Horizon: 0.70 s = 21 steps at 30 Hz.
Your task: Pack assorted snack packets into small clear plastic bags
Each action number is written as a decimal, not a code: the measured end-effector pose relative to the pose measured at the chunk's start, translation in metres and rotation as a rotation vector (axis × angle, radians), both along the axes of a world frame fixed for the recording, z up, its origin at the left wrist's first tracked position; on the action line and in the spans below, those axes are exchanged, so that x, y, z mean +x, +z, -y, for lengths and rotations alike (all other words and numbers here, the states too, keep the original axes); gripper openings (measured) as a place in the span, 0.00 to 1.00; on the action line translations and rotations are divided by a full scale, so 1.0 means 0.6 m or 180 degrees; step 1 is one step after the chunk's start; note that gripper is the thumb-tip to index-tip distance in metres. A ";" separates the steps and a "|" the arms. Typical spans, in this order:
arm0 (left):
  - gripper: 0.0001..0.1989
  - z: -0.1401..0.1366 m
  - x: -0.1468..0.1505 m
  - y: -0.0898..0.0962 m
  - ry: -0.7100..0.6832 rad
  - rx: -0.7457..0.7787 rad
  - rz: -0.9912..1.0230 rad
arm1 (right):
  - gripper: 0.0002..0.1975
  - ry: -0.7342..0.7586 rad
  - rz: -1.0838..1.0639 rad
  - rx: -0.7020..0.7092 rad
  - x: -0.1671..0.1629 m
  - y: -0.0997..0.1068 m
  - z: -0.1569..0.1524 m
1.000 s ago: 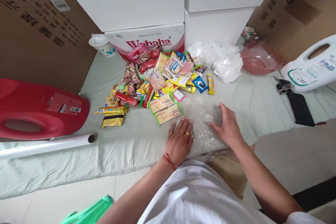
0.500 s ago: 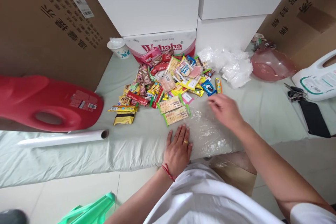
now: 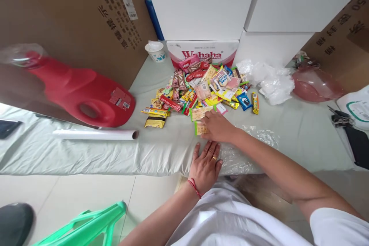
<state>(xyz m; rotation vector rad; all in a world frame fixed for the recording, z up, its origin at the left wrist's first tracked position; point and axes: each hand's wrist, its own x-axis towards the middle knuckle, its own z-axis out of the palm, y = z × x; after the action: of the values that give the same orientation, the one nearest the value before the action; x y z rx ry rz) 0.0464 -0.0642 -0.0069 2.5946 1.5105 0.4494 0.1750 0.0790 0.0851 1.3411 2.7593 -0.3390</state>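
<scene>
In the head view, my right hand [image 3: 219, 127] comes in from the right over two biscuit packets, the upper packet [image 3: 198, 113] and the lower packet [image 3: 199, 128], lying side by side on the cloth-covered counter [image 3: 173, 148], long axes left to right; its fingers bend over the lower one, but I cannot tell whether they grip it. My left hand [image 3: 205, 169] lies flat, fingers spread, nearer my body, between the packets and the counter's front edge, beside crinkled clear plastic [image 3: 236, 157]. Heaped snacks [image 3: 198, 88] crowd the packets' far side, while cloth stretches leftward toward a white roll [image 3: 95, 135].
</scene>
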 end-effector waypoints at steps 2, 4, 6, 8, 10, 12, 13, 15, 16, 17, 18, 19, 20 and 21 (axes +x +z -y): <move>0.27 0.000 0.000 -0.001 -0.0008 -0.0006 0.0021 | 0.26 -0.0136 -0.0115 0.0234 -0.001 0.018 -0.012; 0.27 0.000 -0.001 -0.001 -0.0026 -0.0043 0.0051 | 0.27 -0.0255 -0.0081 0.0472 -0.005 0.021 -0.032; 0.27 -0.001 -0.004 -0.001 -0.0053 -0.0094 0.0104 | 0.28 -0.0216 0.0131 0.0442 -0.011 0.009 -0.054; 0.27 -0.003 -0.009 -0.001 -0.0066 -0.0139 0.0182 | 0.29 -0.0085 0.0367 0.0233 -0.015 -0.011 -0.070; 0.26 -0.006 -0.014 0.001 -0.0062 -0.0173 0.0253 | 0.29 -0.0036 0.0484 0.0130 -0.016 -0.025 -0.080; 0.26 -0.011 -0.020 0.004 -0.0055 -0.0199 0.0286 | 0.27 -0.0089 0.0443 0.0186 -0.012 -0.024 -0.084; 0.25 -0.014 -0.023 0.006 -0.0049 -0.0212 0.0287 | 0.27 -0.0125 0.0370 0.0234 -0.006 -0.015 -0.085; 0.25 -0.027 -0.032 0.011 -0.0016 -0.0253 0.0272 | 0.27 -0.0250 0.0102 0.0378 0.012 0.015 -0.085; 0.25 -0.036 -0.036 0.014 0.0021 -0.0280 0.0263 | 0.28 -0.0356 -0.0094 0.0500 0.026 0.035 -0.082; 0.24 -0.046 -0.042 0.017 0.0077 -0.0306 0.0254 | 0.28 -0.0488 -0.0307 0.0652 0.041 0.055 -0.077; 0.24 -0.058 -0.048 0.019 0.0141 -0.0326 0.0243 | 0.29 -0.0641 -0.0511 0.0812 0.058 0.075 -0.069; 0.24 -0.070 -0.055 0.021 0.0214 -0.0336 0.0233 | 0.29 -0.0794 -0.0688 0.0951 0.075 0.093 -0.059; 0.24 -0.082 -0.061 0.023 0.0293 -0.0335 0.0223 | 0.30 -0.0911 -0.0819 0.1032 0.091 0.107 -0.046; 0.25 -0.092 -0.067 0.024 0.0370 -0.0328 0.0207 | 0.30 -0.0974 -0.0896 0.1033 0.106 0.117 -0.031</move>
<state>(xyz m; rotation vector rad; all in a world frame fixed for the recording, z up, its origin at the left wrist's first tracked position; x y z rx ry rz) 0.0059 -0.0088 0.0075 2.4007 1.6235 0.4498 0.2385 0.0977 0.1551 1.9423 2.9242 -0.0970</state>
